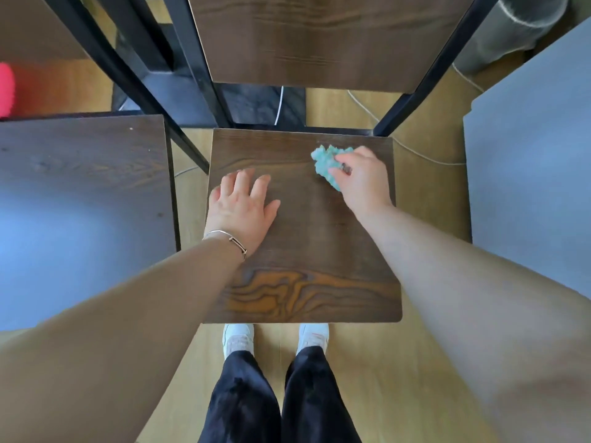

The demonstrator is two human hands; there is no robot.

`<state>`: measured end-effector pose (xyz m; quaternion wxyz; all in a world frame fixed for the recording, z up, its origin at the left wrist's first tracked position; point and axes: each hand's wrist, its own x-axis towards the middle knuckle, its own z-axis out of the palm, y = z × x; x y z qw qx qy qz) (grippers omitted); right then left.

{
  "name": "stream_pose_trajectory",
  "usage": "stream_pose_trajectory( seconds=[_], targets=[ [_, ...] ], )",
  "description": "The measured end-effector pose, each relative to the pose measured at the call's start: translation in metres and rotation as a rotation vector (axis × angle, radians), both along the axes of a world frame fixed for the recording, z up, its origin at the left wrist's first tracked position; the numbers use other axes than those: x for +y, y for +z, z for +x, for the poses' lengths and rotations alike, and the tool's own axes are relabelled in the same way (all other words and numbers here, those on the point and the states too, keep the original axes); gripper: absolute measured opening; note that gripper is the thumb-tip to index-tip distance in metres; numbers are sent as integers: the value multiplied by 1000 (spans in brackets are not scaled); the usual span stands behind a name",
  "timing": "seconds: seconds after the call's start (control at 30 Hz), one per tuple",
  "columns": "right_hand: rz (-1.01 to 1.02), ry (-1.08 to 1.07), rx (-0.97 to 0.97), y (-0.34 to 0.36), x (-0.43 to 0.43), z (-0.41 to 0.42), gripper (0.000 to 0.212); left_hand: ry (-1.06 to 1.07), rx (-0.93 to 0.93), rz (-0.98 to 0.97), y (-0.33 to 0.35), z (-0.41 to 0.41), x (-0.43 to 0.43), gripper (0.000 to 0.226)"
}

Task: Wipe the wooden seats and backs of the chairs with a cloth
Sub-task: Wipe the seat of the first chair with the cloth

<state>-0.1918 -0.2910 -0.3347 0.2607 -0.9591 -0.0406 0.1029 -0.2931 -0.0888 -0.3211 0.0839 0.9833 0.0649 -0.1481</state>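
A dark wooden chair seat [307, 251] lies straight below me, with its wooden back [303, 43] rising beyond it between black metal posts. My right hand [361, 177] grips a crumpled teal cloth [326, 163] and holds it against the far right part of the seat. Flat on the left side of the seat rests my left hand [243, 203], fingers spread, a thin bracelet on its wrist.
A second dark wooden seat [83, 193] stands close on the left. A grey surface [531, 148] borders the right side. Black chair frame bars [128, 68] cross the upper left. A thin cable [415, 151] runs over the wood floor. My feet [275, 340] stand at the seat's front edge.
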Motion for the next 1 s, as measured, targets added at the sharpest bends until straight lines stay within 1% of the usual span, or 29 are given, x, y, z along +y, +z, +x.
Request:
stream_pose_trajectory(
  seconds=[0.1,0.2,0.27,0.4,0.57,0.73,0.9,1.0],
  targets=[
    [16,-14,-15,-6,8,48,34,4,-33,-15,-7,24,-4,52],
    [-14,13,52,-18,18,75,33,9,-17,-18,-15,31,-4,51],
    [-35,24,92,-27,23,81,33,19,8,-14,-19,30,-3,52],
    [-28,14,88,-35,23,76,33,38,43,-21,-25,21,-2,52],
    [-60,172,82,-34,19,36,30,49,70,-23,-23,7,-4,51],
    [-19,296,100,-38,8,-25,24,22,89,-40,-20,-20,-10,51],
    [17,357,112,-42,-8,-91,18,-25,129,-24,-19,-58,-14,51],
    [31,350,116,-42,-14,-127,17,-46,155,-9,-17,-81,-19,51]
  ],
)
